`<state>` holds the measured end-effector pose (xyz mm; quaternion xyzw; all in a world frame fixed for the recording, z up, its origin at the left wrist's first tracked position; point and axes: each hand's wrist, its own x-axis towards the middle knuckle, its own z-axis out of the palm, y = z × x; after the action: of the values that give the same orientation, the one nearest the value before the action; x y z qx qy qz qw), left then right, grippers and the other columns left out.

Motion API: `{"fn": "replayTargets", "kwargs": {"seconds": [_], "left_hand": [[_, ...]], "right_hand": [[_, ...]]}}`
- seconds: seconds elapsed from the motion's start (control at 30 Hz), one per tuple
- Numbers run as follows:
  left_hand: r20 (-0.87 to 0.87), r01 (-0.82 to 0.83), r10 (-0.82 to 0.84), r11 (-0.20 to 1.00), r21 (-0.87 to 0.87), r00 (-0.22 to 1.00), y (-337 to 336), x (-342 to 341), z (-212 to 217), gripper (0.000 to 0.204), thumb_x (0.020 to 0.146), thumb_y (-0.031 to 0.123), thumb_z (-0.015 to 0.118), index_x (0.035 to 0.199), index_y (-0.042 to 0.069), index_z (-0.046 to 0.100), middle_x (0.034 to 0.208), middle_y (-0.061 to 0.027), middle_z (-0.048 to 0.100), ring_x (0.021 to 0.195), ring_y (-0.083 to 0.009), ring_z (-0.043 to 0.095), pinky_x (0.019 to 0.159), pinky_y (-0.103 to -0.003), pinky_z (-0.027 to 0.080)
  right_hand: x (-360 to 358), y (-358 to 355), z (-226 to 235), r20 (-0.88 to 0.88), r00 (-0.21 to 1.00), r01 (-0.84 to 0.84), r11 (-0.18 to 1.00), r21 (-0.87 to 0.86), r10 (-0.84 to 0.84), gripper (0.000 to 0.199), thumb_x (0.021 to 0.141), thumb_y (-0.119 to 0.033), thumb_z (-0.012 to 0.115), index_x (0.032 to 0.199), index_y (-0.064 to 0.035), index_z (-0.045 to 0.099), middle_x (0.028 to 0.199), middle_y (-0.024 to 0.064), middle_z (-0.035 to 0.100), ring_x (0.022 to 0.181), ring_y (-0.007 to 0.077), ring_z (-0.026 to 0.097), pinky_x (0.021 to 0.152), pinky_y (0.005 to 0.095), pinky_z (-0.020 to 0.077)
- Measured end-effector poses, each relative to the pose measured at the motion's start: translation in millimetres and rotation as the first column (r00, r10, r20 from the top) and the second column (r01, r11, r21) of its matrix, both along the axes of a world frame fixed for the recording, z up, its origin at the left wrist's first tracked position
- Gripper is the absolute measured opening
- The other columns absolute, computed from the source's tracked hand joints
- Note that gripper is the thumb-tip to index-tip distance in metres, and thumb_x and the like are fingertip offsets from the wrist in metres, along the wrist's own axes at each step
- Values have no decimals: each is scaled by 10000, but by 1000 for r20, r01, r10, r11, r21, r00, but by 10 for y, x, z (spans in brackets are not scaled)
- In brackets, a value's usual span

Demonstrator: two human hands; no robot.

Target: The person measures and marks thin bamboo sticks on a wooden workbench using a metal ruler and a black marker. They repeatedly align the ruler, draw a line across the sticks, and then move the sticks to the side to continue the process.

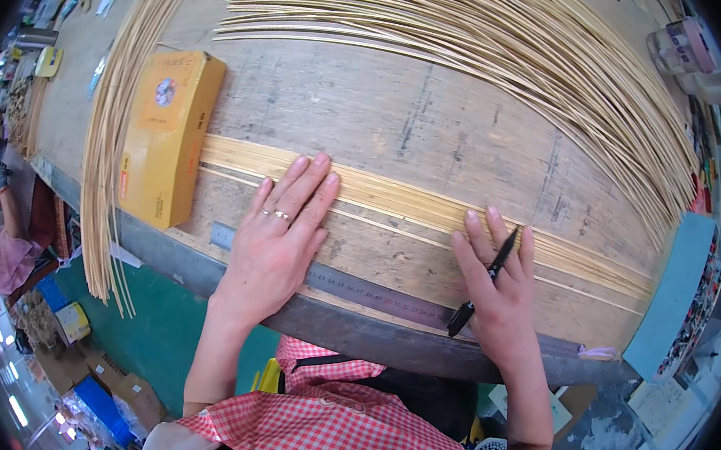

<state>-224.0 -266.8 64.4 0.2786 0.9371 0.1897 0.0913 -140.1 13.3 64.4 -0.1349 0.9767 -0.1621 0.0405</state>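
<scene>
Both hands flat on strips (397, 198), right hand (500, 293) w/ pen (484, 279).

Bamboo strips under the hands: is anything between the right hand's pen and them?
Nothing visible. The pen lies between the right hand fingers, tip at the aligned bamboo strips; the left hand presses them flat.

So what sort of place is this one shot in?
Most likely a bamboo or rattan craft workshop. Thin cane strips lie fanned across a worn wooden workbench, a steel ruler runs along its front edge, and the right hand holds a black pen over aligned strips.
</scene>
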Motion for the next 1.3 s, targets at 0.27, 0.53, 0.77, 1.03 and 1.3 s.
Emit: {"fn": "replayTargets", "kwargs": {"seconds": [0.27, 0.53, 0.77, 1.03, 1.3], "left_hand": [[-50, 27, -25, 999, 44, 998, -23, -29, -58, 681, 861, 40, 663, 1509, 103, 463, 1590, -97, 407, 1471, -308, 387, 1158, -525, 355], [-83, 32, -20, 989, 144, 996, -69, -73, -120, 680, 839, -11, 687, 1484, 44, 475, 1551, -128, 442, 1455, -336, 398, 1171, -472, 371], [-109, -1, 21, 984, 176, 994, -92, -100, -121, 614, 831, -69, 651, 1428, 16, 535, 1506, -150, 489, 1414, -358, 452, 1155, -439, 408], [-113, -96, 130, 960, 265, 985, -73, -167, -110, 461, 871, -97, 606, 1306, 46, 661, 1391, -148, 608, 1365, -352, 521, 1117, -421, 456], [-158, -76, 110, 975, 209, 981, -92, -187, -118, 457, 869, -121, 606, 1293, 39, 668, 1393, -142, 611, 1368, -341, 524, 1101, -415, 474]], "right_hand": [[-59, -61, -23, -90, 994, 57, 996, -68, -63, 330, 920, -74, 567, 1221, -88, 702, 1426, 121, 596, 1380, 348, 502, 1151, 584, 330], [-52, -104, -27, -15, 996, 81, 989, -122, -83, 388, 901, 4, 548, 1259, -67, 681, 1468, 170, 547, 1429, 379, 444, 1179, 593, 297], [-57, -83, 13, 51, 997, 57, 991, -119, -52, 501, 830, 55, 572, 1312, -65, 637, 1513, 170, 501, 1463, 377, 392, 1203, 556, 281], [-58, -63, 62, 101, 994, 61, 988, -141, -47, 442, 905, -44, 554, 1339, -92, 625, 1524, 154, 487, 1465, 387, 382, 1194, 579, 282], [-69, -25, 32, 75, 997, 7, 991, -133, 3, 462, 909, -62, 548, 1367, -90, 600, 1555, 143, 447, 1479, 361, 370, 1187, 576, 295]]}}
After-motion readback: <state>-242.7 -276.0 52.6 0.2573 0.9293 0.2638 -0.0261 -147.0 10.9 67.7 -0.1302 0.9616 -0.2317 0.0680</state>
